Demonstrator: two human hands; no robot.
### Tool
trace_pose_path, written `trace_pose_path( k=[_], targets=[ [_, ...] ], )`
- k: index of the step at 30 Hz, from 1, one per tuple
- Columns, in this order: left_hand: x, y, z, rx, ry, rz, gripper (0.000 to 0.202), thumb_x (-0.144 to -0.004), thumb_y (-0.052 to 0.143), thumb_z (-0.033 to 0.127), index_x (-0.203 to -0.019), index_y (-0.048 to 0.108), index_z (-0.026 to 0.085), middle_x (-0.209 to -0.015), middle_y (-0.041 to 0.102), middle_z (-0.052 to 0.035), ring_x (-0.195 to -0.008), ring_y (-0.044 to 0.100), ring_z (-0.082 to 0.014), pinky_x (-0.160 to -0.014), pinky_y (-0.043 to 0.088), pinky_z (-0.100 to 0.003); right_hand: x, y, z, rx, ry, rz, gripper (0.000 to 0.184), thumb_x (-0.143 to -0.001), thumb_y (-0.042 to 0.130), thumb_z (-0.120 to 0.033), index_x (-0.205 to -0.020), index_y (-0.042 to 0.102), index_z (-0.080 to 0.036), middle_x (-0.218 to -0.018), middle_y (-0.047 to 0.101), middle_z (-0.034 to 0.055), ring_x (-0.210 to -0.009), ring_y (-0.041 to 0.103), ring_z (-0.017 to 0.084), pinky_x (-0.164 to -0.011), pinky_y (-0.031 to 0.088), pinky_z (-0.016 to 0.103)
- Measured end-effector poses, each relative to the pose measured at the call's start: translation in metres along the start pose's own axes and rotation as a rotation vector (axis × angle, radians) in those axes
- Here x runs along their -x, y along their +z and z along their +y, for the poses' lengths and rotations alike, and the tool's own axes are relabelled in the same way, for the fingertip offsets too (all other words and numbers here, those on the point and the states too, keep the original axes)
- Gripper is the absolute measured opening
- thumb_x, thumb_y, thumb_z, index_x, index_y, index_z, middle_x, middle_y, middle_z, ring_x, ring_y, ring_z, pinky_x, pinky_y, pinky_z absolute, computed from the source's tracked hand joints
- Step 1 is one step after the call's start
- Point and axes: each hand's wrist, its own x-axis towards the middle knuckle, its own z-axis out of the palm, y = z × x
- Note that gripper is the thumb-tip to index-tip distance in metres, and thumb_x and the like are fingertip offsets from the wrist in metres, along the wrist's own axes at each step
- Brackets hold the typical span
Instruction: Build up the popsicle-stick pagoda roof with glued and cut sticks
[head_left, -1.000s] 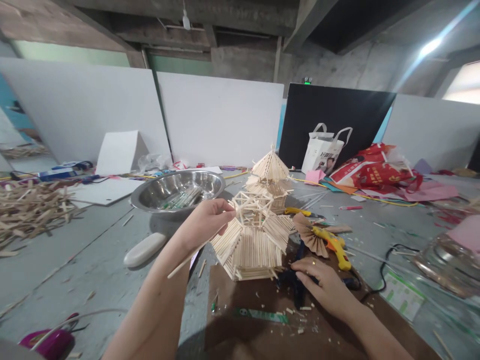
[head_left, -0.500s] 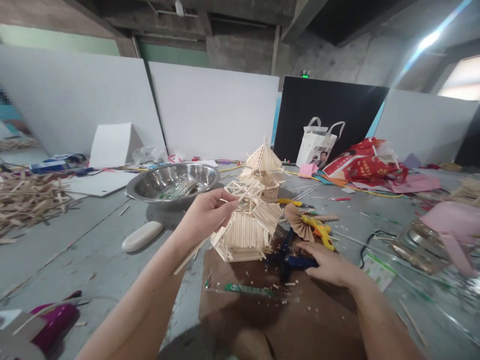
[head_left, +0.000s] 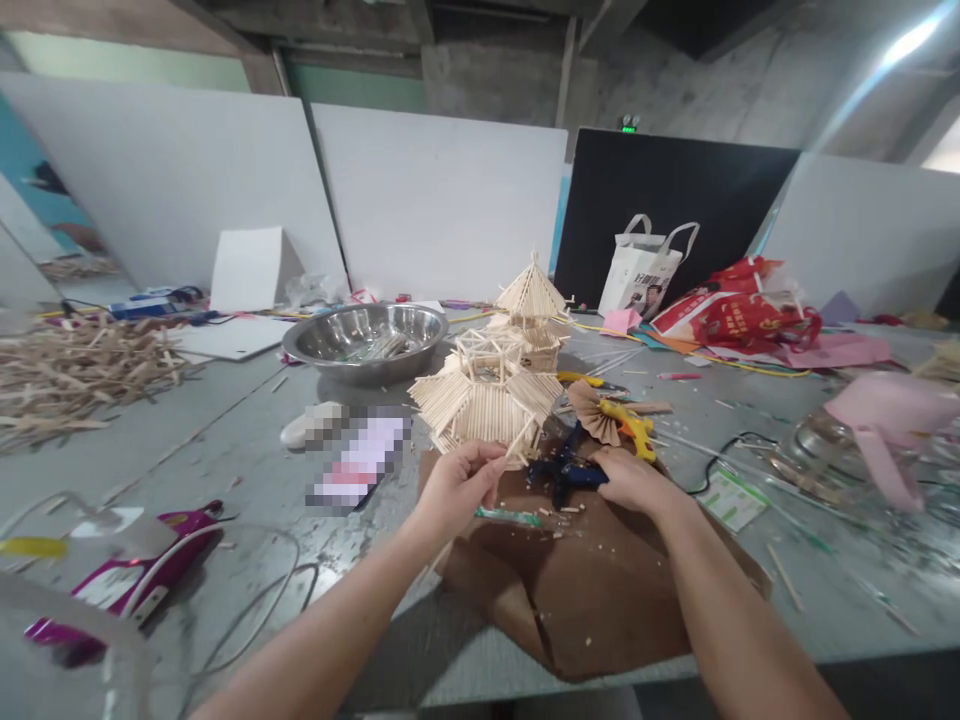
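A pagoda model of thin wooden sticks (head_left: pixel 486 393) stands on a brown paper sheet (head_left: pixel 592 590) at the table's middle. My left hand (head_left: pixel 459 483) is pinched on a thin wooden stick (head_left: pixel 520 440) just in front of the model's base. My right hand (head_left: pixel 634 478) rests on the paper with its fingers closed on a dark blue glue gun (head_left: pixel 562 470). A second, taller stick pagoda (head_left: pixel 531 305) stands right behind the first.
A steel bowl (head_left: pixel 367 340) with sticks sits behind left, a heap of wood strips (head_left: pixel 75 365) far left. A yellow glue gun (head_left: pixel 626 422) and a paper fan lie right of the model. A magenta tool (head_left: pixel 135 580) with cable lies near left. Bags, coloured paper and a glass jar crowd the right.
My left hand came down from the model's upper frame to its base, still pinching a stick. My right hand closed on the blue glue gun. The view pulled back.
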Motion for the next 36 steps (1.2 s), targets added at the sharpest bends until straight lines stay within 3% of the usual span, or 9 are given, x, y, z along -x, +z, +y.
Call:
trace_pose_path(
  k=[4,10,17,21,32,36],
  targets=[
    [-0.001,0.001,-0.021,-0.098,0.025,-0.038,0.02,-0.074,0.046,0.033,-0.079,0.051,0.014,-0.05,0.046,0.0043,-0.046,0.044,-0.0071,-0.047,0.035,-0.019,-0.002,0.005,0.002,-0.019,0.003,0.008,0.031,-0.061,0.044,-0.008,-0.09,0.054,-0.014,-0.096,0.056,0.0109,-0.09,0.051,0.021,-0.072,0.036,0.027],
    [-0.001,-0.002,-0.036,-0.445,0.205,-0.179,0.019,-0.076,0.043,0.028,-0.08,0.058,0.017,-0.069,0.06,-0.0018,-0.062,0.051,-0.0105,-0.056,0.038,-0.02,-0.005,0.008,0.007,-0.057,-0.016,0.006,0.039,-0.059,0.045,-0.006,-0.096,0.051,-0.017,-0.099,0.057,0.0077,-0.091,0.052,0.019,-0.071,0.035,0.025],
    [-0.014,-0.01,-0.044,-0.641,0.263,-0.219,0.021,-0.076,0.041,0.026,-0.079,0.059,0.016,-0.068,0.061,-0.0029,-0.061,0.052,-0.0115,-0.057,0.037,-0.02,-0.006,0.003,0.01,-0.107,-0.004,0.031,0.044,-0.058,0.047,-0.012,-0.1,0.05,-0.023,-0.098,0.058,0.0045,-0.09,0.053,0.02,-0.069,0.035,0.026],
    [-0.019,-0.013,-0.045,-0.654,0.264,-0.228,0.022,-0.076,0.041,0.026,-0.08,0.059,0.016,-0.071,0.062,-0.0032,-0.064,0.053,-0.012,-0.059,0.037,-0.02,-0.004,0.0,0.017,-0.162,0.013,0.072,0.037,-0.057,0.05,-0.015,-0.093,0.054,-0.023,-0.088,0.061,0.0029,-0.08,0.054,0.019,-0.063,0.035,0.025],
    [-0.038,-0.033,-0.051,-0.572,0.297,-0.14,0.019,-0.073,0.046,0.026,-0.076,0.062,0.016,-0.058,0.059,-0.0019,-0.05,0.048,-0.0093,-0.049,0.035,-0.019,0.001,-0.012,0.028,-0.633,-0.016,0.449,0.018,-0.063,0.05,-0.024,-0.08,0.055,-0.019,-0.077,0.06,0.0017,-0.07,0.053,0.017,-0.066,0.038,0.029],
    [-0.048,-0.04,-0.054,-0.587,0.316,-0.153,0.02,-0.073,0.045,0.024,-0.078,0.062,0.015,-0.059,0.059,-0.0025,-0.053,0.05,-0.0097,-0.052,0.035,-0.019,0.001,-0.009,0.025,-0.93,0.001,0.497,0.01,-0.064,0.053,-0.029,-0.066,0.052,-0.019,-0.056,0.055,-0.0016,-0.055,0.049,0.015,-0.056,0.038,0.028]
  ],
)
